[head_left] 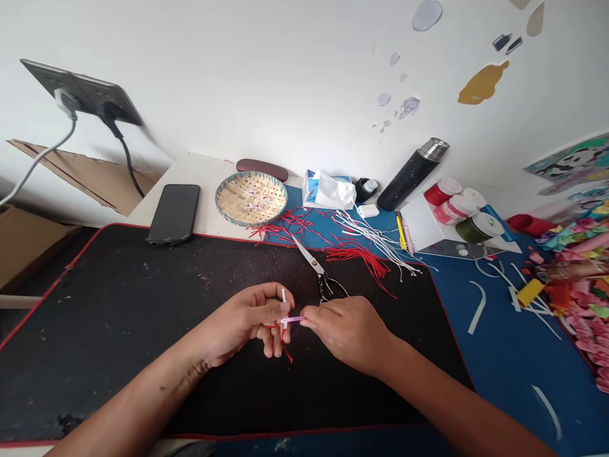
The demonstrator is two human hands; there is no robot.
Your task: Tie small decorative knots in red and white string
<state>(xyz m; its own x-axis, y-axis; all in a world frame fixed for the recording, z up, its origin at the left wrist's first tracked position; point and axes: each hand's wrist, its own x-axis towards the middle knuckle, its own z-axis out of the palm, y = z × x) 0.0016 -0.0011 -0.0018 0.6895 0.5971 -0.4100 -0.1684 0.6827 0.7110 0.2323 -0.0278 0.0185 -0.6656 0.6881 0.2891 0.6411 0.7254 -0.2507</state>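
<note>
Above the black mat, my left hand pinches a short white cord between thumb and forefinger, its other fingers curled below. A red cord dangles under those fingertips. My right hand is closed, thumb against forefinger, on a thin pale pink piece whose left end meets the cords at my left fingertips. Whether it is a strip or a small tube I cannot make out. Just beyond my right hand lies a pair of scissors, blades pointing away to the left and handles partly hidden by that hand.
Red cords and white cords lie behind the scissors. Farther back stand a woven basket, tissue pack, black flask and cord spools. A phone rests left; paper flowers crowd the right.
</note>
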